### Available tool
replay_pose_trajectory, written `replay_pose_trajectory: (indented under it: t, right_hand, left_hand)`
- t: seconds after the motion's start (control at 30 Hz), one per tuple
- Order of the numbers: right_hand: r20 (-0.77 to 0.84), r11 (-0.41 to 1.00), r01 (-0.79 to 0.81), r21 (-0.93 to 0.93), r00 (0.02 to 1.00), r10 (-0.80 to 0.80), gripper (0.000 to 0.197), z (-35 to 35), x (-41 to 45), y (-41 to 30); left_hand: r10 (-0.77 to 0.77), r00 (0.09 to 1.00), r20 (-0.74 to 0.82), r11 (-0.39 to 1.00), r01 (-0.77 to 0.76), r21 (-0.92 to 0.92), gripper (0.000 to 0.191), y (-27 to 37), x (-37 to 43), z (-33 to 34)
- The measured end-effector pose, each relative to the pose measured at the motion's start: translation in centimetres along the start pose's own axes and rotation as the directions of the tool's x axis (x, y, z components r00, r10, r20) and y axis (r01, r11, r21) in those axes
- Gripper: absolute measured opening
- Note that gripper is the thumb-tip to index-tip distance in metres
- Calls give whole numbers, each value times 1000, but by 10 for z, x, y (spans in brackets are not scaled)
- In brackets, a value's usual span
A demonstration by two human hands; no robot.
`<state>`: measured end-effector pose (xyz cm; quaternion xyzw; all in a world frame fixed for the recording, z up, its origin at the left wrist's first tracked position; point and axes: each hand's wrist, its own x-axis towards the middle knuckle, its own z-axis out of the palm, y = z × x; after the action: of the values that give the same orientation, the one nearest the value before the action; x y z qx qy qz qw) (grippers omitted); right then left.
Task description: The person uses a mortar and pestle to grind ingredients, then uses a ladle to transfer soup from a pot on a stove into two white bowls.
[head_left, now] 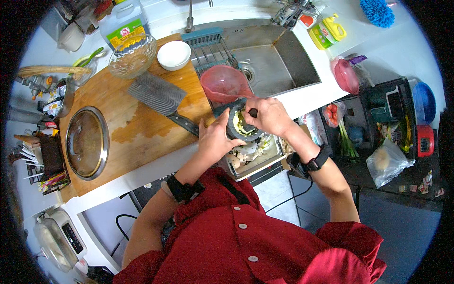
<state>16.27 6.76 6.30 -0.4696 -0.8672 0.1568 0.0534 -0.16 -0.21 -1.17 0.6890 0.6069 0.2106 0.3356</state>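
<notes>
My left hand (215,136) is wrapped around the near left side of a dark grey stone mortar (232,124). Pale yellow-green mashed food (239,124) coats the inside of the bowl, with darker bits in it. My right hand (269,115) grips a dark pestle (253,112) over the mortar; its lower end is hidden by my fingers. Below the mortar, a tray-like bin (278,151) holds vegetable scraps and pieces of shell or peel. Close to my left hand lies the black handle of a cleaver (156,94), on a wooden cutting board (142,133).
Beyond the mortar, a pink plastic strainer or ladle (223,83) rests on a rack at the steel sink (273,64). A white bowl (173,55), a glass bowl (133,58) and a glass pot lid (87,142) occupy the board. Bagged tomatoes (331,113) sit at right.
</notes>
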Motion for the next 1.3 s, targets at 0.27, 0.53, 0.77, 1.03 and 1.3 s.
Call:
replay_pose_trajectory:
  t: [0.27,0.53,0.77,1.03,1.3]
  right_hand:
    - [-287,946,-296,135,902,323,22,29,-15,-5]
    - [-391,979,-173,106,898,201,20,-8,-34,-17]
    - [-453,973,-118,196,870,197,17,-9,-26,-17]
    - [-422,974,-127,190,885,198,15,25,-15,-10]
    - [-234,988,104,-117,963,-129,15,23,-22,-6]
  left_hand:
    - [18,999,-27,999,-17,35,101,-2,-1,1]
    - [8,1000,-8,1000,-8,13,100,-1,5,0]
    - [53,996,-73,998,-56,-38,100,-2,5,4]
    - [74,995,-64,997,-75,-9,101,-2,0,1]
    - [14,999,-35,1000,-14,6,101,-1,3,1]
